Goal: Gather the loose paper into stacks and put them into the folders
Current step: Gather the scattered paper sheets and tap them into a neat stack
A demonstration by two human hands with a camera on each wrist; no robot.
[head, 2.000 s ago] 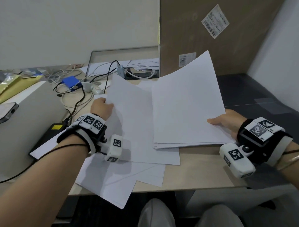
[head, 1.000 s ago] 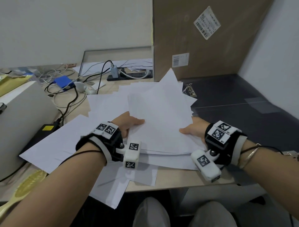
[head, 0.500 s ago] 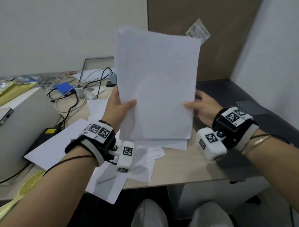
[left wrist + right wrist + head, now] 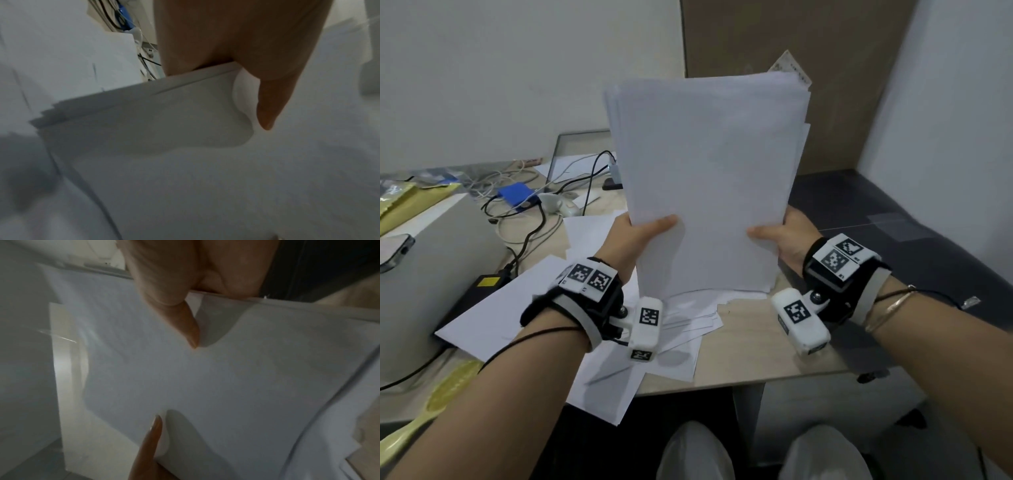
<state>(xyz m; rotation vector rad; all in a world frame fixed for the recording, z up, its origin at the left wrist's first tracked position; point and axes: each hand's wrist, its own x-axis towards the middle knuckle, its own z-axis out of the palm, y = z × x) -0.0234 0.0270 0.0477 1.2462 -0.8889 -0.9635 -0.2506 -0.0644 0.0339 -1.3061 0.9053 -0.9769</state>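
White sheaf of plain paper point(image 4: 705, 185) stands upright at frame centre, long axis vertical, left hand point(image 4: 630, 236) and right hand point(image 4: 787, 236) pinching its lower side edges, bottom edge probably just above the pale wooden desk point(image 4: 750, 339)

left hand point(image 4: 631, 236), right hand point(image 4: 789, 240), both raised, gripping

The paper stack point(image 4: 709, 185) is seen as plain white, as are the loose sheets point(image 4: 613, 377) on the light wood desk point(image 4: 750, 349). Black-and-white square patterns are carried by the wrist bands point(image 4: 589, 279) (on white blocks). A blue box point(image 4: 517, 193), a brown cardboard panel point(image 4: 791, 41) and what may be yellow envelopes point(image 4: 410, 202) are noted.
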